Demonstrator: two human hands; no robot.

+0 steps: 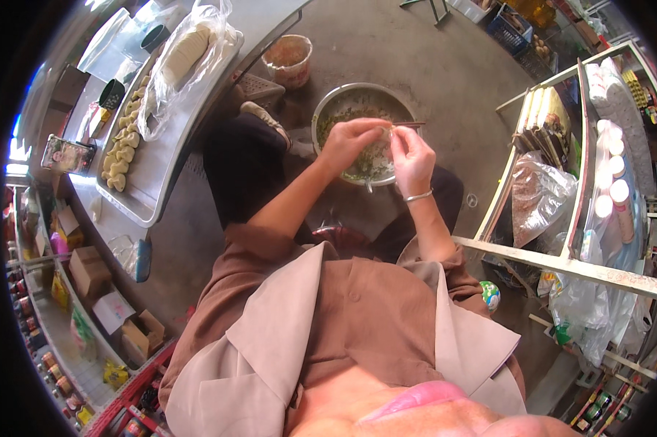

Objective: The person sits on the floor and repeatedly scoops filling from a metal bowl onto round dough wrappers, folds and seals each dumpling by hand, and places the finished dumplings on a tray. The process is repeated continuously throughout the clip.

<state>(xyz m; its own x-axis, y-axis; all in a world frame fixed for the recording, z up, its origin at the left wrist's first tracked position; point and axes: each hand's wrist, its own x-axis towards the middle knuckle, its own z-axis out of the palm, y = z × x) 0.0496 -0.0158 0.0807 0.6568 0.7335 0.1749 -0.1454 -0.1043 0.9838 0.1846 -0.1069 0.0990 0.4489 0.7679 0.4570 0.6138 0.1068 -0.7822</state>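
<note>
Over a round metal bowl (328, 104) with a chopped green filling, my left hand (353, 143) and my right hand (413, 158) meet at the fingertips. Between them they pinch a small pale piece, apparently dough (387, 131), mostly covered by the fingers. A thin reddish stick, perhaps chopsticks (413, 124), extends by my right hand. A metal bracelet circles my right wrist. To the left, a metal tray (156, 177) holds a row of shaped dumplings (123, 150) and a large pale dough mass (186, 54) partly under clear plastic.
A stained bucket (289, 60) stands on the floor beyond the bowl, near a stool (260, 90). The tray rests on a table at left, with a phone (68, 154) beside it. A pale-framed shelf (525, 251) with bagged goods stands at right. Cardboard boxes (90, 270) are at lower left.
</note>
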